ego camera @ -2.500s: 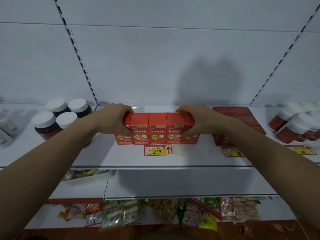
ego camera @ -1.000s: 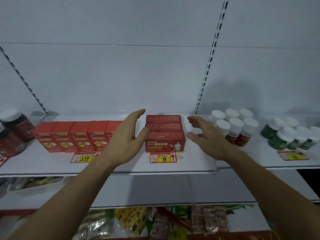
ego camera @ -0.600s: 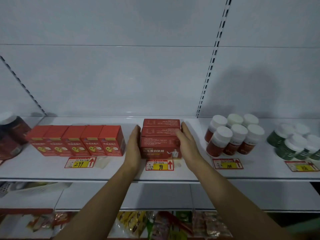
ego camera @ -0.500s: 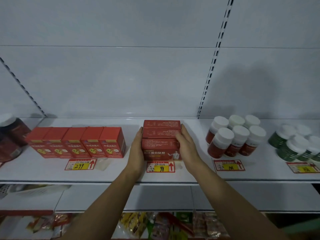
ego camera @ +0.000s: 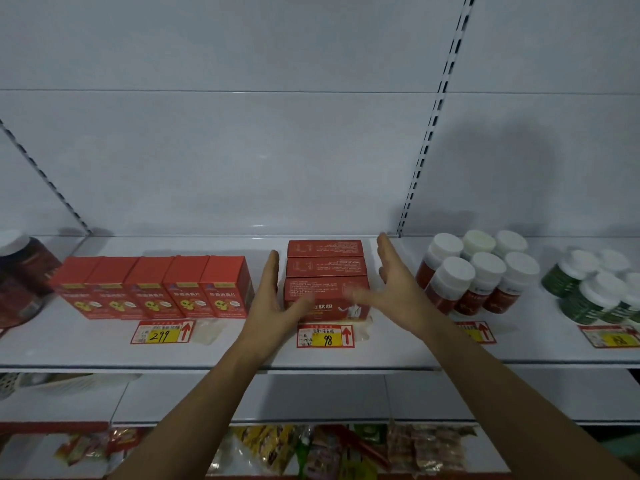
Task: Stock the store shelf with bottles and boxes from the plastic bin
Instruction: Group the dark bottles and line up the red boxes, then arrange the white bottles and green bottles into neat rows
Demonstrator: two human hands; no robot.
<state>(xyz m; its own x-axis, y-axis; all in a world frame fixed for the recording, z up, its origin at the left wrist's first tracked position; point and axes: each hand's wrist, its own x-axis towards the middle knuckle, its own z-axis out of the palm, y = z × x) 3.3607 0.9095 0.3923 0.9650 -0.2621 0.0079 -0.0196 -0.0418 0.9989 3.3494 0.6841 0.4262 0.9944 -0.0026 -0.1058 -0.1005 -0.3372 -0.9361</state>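
At frame centre, the left hand (ego camera: 273,306) and right hand (ego camera: 398,289) are hovering open-fingered, holding nothing, beside the dark-red cardboard boxes (ego camera: 325,278) lined up on the white metal shelf (ego camera: 242,355), suggesting stocking is largely done, though the bin is out of view.

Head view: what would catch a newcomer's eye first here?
Two open hands, left and right, flank a row of dark red boxes at the shelf's middle, above a yellow 98 price tag. A row of brighter red boxes stands left; white-capped bottles stand right.
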